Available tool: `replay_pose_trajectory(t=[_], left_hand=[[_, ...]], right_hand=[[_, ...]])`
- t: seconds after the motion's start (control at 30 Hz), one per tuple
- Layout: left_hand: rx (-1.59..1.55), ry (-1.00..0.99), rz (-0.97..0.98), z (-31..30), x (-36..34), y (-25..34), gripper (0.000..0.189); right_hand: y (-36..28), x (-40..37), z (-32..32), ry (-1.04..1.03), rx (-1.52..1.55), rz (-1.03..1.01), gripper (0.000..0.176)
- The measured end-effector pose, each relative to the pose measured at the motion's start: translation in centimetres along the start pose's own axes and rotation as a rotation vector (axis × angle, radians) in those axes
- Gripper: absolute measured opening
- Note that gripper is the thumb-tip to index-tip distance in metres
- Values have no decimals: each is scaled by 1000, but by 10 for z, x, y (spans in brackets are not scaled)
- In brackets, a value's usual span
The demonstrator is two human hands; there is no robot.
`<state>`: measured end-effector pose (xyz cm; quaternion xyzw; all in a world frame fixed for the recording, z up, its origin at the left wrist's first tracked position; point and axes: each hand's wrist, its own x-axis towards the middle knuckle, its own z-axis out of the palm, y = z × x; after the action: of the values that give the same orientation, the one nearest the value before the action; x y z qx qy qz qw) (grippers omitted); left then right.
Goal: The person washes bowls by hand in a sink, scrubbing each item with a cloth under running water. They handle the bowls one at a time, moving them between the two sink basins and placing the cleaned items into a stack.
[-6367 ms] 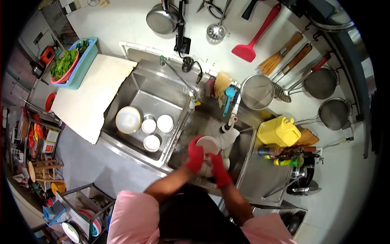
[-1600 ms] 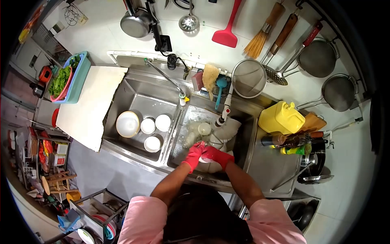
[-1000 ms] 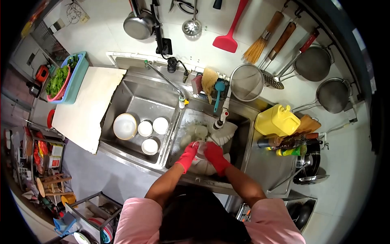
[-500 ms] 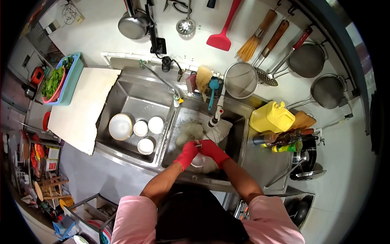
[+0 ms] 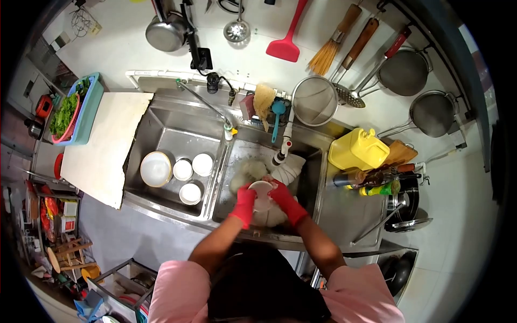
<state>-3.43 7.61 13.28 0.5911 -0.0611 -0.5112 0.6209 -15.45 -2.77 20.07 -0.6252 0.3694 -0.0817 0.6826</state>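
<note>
Both my hands wear red gloves and are over the right sink basin (image 5: 226, 194). My left hand (image 5: 245, 203) grips the left side of a white bowl (image 5: 262, 195). My right hand (image 5: 283, 198) holds the bowl's right side, with something small and pinkish at its fingertips that I cannot make out. Beneath and around the bowl lie whitish, foamy-looking dishes, partly hidden. A pale ridged item (image 5: 290, 169) rests behind my right hand, near the faucet spout (image 5: 279, 157).
The left basin (image 5: 186, 116) holds a large bowl (image 5: 156, 169) and several small white bowls (image 5: 202, 164). A cardboard sheet (image 5: 105, 148) lies to its left. On the right counter stand a yellow jug (image 5: 358, 149) and bottles. Strainers hang on the wall.
My hands have parted slightly, and the white bowl is now raised between them with its round face showing. The whole view has shifted a little.
</note>
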Motion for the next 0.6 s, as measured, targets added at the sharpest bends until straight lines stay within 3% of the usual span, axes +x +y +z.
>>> replay_pose_trajectory(t=[0.03, 0.07, 0.17, 0.23, 0.27, 0.3, 0.33, 0.37, 0.4, 0.47, 0.5, 0.53, 0.6], left_hand=[[-18, -14, -21, 0, 4, 10, 38], [-35, -30, -36, 0, 7, 18, 38], [-125, 330, 57, 21, -22, 22, 37], [-501, 431, 141, 23, 9, -49, 43], [-439, 356, 100, 15, 13, -49, 45], [-373, 280, 64, 7, 16, -48, 47], [-60, 88, -59, -2, -2, -1, 48], [-37, -65, -120, 8, -27, 63, 50], [-69, -3, 25, 8, -29, 65, 51], [-128, 127, 317, 19, -39, 57, 51], [-233, 407, 383, 40, -44, 43, 51], [-474, 509, 370, 46, -33, 23, 54], [-174, 204, 126, 7, -8, 6, 58]], right_hand=[[1, -1, 0, -97, 285, 50, 56], [2, 0, 7, 26, 301, -70, 56], [14, -3, 30, 303, 296, -283, 58], [31, -5, 41, 376, 227, -219, 62], [34, -3, 42, 413, 188, -191, 65], [11, -9, 29, 340, -267, -147, 67], [37, 5, 7, 126, -64, -36, 66], [42, 0, 3, 74, 224, 22, 66], [41, 0, 4, 20, 512, 74, 67], [29, -6, 33, 366, 544, 50, 66], [16, -9, 39, 400, 474, 35, 65], [3, -11, 46, 436, 403, 23, 65], [-12, -21, 33, 186, 268, -3, 64]])
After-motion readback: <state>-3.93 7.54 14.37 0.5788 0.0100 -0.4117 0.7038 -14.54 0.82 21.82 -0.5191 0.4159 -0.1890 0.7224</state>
